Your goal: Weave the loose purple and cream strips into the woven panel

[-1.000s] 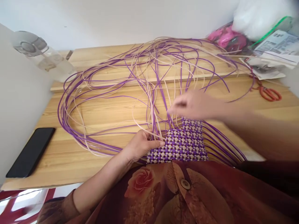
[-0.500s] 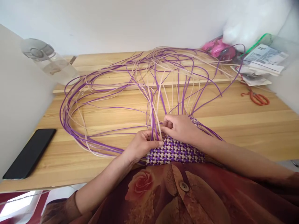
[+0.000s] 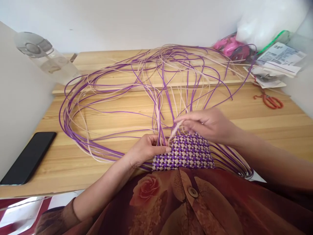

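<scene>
A purple and beige woven piece (image 3: 187, 151) lies at the table's near edge against the shirt, with long loose strands running out from its sides. My left hand (image 3: 146, 148) is closed at its upper left corner, thumb on the weave, with several upright purple and beige strands (image 3: 158, 130) between thumb and fingers. My right hand (image 3: 207, 125), slightly blurred, is above the upper edge of the weave. Its thumb and fingers pinch a beige strand (image 3: 174, 130) that bends up from near my left thumb.
Loose strands (image 3: 70, 120) loop widely across the wooden table (image 3: 117, 120). At left are a black phone (image 3: 29, 156) and a clear bottle (image 3: 56, 65). Orange-handled scissors (image 3: 271, 100), papers (image 3: 281, 57) and a pink bundle (image 3: 230, 47) are at right, near a white plastic bag (image 3: 261, 24).
My right hand has moved right and a little up from the weave's edge, drawing a beige strand over with it. More of the weave shows. My left hand stays at the corner.
</scene>
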Available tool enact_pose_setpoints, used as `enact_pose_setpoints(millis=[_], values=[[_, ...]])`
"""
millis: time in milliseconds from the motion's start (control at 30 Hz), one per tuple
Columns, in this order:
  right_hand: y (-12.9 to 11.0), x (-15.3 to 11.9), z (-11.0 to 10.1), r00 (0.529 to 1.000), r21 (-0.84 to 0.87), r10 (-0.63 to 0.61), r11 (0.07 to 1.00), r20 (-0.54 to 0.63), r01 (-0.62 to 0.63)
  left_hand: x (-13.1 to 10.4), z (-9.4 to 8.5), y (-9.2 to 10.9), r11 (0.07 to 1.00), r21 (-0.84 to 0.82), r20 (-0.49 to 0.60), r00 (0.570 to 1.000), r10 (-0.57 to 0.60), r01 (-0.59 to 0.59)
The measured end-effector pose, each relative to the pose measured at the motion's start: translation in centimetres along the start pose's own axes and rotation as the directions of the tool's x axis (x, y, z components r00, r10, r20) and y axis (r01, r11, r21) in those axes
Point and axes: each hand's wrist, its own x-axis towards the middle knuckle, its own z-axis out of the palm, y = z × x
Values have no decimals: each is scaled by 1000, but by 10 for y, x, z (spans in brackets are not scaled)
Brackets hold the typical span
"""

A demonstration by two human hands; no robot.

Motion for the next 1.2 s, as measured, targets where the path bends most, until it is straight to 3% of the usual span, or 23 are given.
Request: enact_pose_setpoints(millis=[67, 133, 300, 467, 600, 633, 767, 833, 933, 1133, 1200], values=[[-7, -9, 9, 971, -135, 91, 989, 221, -62, -1, -1, 3, 998, 55, 24, 1000, 6, -8], [-19, -17, 17, 941, -204, 146, 975, 304, -85, -2, 1, 3, 999, 38, 24, 1000, -16, 15], [-48, -27, 26, 876, 111, 171, 963, 451, -245, -4, 13, -5, 975, -209, -59, 994, -94, 79], [-46, -31, 38, 854, 318, 137, 889, 503, -330, -5, 21, -12, 954, -297, -77, 994, -77, 51], [-43, -32, 37, 751, 309, 131, 856, 647, -415, -4, 26, -11, 964, -264, -147, 988, -50, 10], [-44, -33, 35, 750, 273, 128, 881, 649, -387, -4, 28, -11, 967, -256, -162, 985, -51, 9], [-50, -37, 29, 891, 36, 151, 982, 427, -184, -3, 33, -9, 967, -253, -225, 972, -73, 14], [-51, -41, 29, 925, -38, 179, 984, 335, -176, -2, 33, -10, 965, -263, -246, 966, -82, 15], [-52, -46, 31, 934, -4, 187, 981, 305, -195, -2, 33, -12, 963, -269, -245, 966, -86, 17], [-46, -37, 32, 848, 245, 27, 952, 530, -184, -2, 33, -16, 972, -236, -297, 951, -79, 7], [-39, -28, 27, 883, 219, -3, 969, 469, -114, -3, 33, -17, 974, -228, -294, 954, -61, -8]])
